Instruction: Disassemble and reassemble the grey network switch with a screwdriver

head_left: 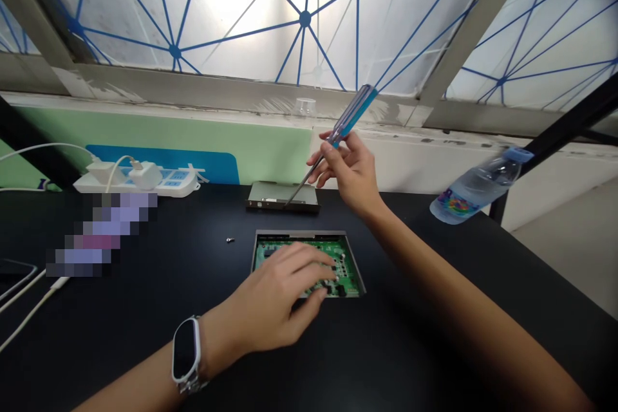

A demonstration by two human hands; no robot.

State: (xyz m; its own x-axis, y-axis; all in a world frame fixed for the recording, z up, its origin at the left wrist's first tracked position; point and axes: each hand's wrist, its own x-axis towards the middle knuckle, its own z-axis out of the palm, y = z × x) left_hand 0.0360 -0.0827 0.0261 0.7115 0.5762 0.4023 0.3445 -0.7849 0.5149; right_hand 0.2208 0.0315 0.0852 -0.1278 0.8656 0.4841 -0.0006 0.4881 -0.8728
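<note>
Right fingers (pixel 338 161) gripping screwdriver (pixel 355 116), left fingers (pixel 309 264) over PCB (pixel 345 270)

White power strip (pixel 164 181) is laid on black table (pixel 120 328), chargers (pixel 147 175) plugged in | tilted water bottle (pixel 477 187) is seen at right | clear plastic cup (pixel 305 108) is set on ledge (pixel 217 93) | blue-lined window (pixel 241 19) is seen above

I'm finding no legible text anywhere: the markings on the power strip (pixel 138 181), the label on the plastic water bottle (pixel 456 203) and the printing on the green circuit board (pixel 309 264) are all showing too small or blurred for me to read.
</note>
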